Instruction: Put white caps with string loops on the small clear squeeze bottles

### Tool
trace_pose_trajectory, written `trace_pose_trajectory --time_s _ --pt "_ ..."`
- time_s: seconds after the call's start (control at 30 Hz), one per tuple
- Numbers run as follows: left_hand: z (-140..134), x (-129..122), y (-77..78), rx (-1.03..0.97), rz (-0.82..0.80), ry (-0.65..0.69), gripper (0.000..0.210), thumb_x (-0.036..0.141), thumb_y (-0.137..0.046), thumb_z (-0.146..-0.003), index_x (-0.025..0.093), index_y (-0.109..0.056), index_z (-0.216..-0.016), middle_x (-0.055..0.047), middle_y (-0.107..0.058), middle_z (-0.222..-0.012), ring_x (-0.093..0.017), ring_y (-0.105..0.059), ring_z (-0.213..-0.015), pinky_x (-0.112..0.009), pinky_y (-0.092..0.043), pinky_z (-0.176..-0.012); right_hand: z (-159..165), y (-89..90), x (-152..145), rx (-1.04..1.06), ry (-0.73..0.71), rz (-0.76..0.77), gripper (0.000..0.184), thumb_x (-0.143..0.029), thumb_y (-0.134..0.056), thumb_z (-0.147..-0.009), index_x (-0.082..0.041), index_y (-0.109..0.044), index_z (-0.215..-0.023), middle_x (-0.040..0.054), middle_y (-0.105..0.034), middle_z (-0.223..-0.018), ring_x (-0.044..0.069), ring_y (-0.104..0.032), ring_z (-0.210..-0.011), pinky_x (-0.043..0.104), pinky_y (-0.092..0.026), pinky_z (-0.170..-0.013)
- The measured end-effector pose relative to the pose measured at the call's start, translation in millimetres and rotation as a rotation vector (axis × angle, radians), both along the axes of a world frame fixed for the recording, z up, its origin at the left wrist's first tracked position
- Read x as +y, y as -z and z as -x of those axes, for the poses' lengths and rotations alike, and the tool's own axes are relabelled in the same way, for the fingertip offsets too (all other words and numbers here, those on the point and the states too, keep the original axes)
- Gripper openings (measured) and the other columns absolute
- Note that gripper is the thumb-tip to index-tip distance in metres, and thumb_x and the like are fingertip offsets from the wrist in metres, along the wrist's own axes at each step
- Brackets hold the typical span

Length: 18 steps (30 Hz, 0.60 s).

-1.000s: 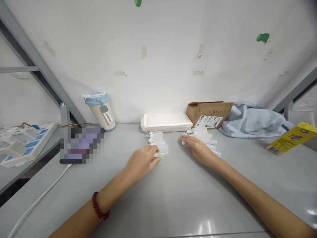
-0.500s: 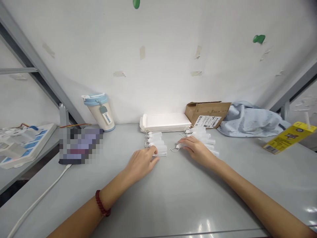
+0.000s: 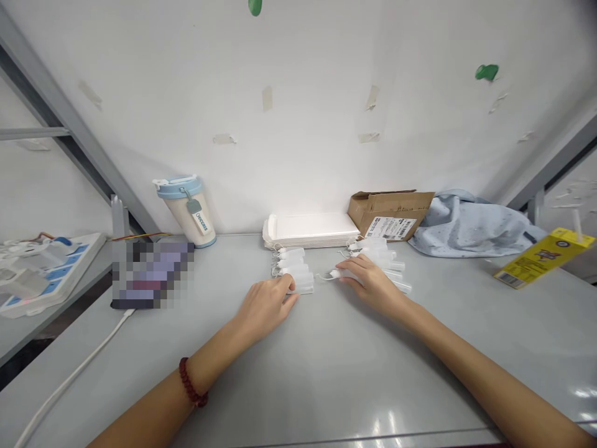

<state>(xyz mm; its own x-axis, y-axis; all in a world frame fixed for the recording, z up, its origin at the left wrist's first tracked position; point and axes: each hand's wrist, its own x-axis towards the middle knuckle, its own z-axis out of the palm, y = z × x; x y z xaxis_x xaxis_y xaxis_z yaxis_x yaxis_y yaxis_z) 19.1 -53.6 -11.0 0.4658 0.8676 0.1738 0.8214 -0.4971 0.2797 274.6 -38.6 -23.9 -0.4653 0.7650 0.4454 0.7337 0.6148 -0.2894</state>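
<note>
Small translucent plastic tubes with white caps and looped strings lie in two rows on the grey table. At the near end of the left row [image 3: 291, 256], my left hand [image 3: 265, 306] has its fingers curled over the nearest tube [image 3: 304, 288], whose capped end is hidden under them. My right hand [image 3: 373, 286] is closed on a tube [image 3: 334, 274] at the near side of the right row [image 3: 388, 255]. The white tip and string of that tube point left, out past my fingertips; its body is mostly covered.
Behind the rows lies a stack of flat white boxes [image 3: 312, 230], beside an open cardboard box [image 3: 389, 214]. A blue cloth [image 3: 471, 227] and a yellow drink carton [image 3: 543, 258] sit at right. To the left are a tumbler [image 3: 189, 211], a charging phone [image 3: 153, 274] and a power strip [image 3: 69, 274].
The string at the tip of the tube under my right hand has shifted slightly up and left, with the tube itself barely moved. My left hand stays where it was.
</note>
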Motion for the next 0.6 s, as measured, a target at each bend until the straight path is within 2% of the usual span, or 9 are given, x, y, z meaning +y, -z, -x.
trace_pose_trajectory --time_s 0.23,0.47,0.6 --pt "-2.6 -2.3 -2.9 -0.099 0.058 -0.010 0.014 0.030 -0.044 -0.084 0.020 -0.052 -0.082 0.003 -0.048 -0.056 -0.014 -0.045 -0.051 -0.024 -0.030 -0.052 5.4 -4.1 -5.4 0.084 0.025 -0.111 0.019 -0.025 -0.047 -0.089 -0.022 -0.055 -0.106 0.0090 -0.061 -0.097 0.024 -0.052 -0.087 0.040 -0.047 -0.075" --pt "-9.7 -7.1 -12.6 -0.587 0.376 -0.041 0.029 0.042 -0.044 -0.084 0.017 -0.056 -0.076 0.006 -0.039 -0.054 -0.010 -0.036 -0.050 -0.022 -0.029 -0.049 21.5 -12.9 -23.4 0.093 -0.054 -0.159 0.017 -0.023 -0.047 -0.089 -0.019 -0.055 -0.104 0.0093 -0.058 -0.092 0.021 -0.049 -0.081 0.037 -0.044 -0.071" --pt "-8.5 -5.8 -12.2 -0.733 0.489 -0.035 0.037 0.046 -0.040 -0.086 0.016 -0.055 -0.072 0.005 -0.039 -0.056 -0.008 -0.034 -0.049 -0.021 -0.027 -0.048 28.9 -15.7 -32.4 0.086 -0.125 -0.157 0.017 -0.021 -0.047 -0.089 -0.017 -0.055 -0.104 0.0096 -0.058 -0.091 0.020 -0.048 -0.080 0.034 -0.043 -0.069"
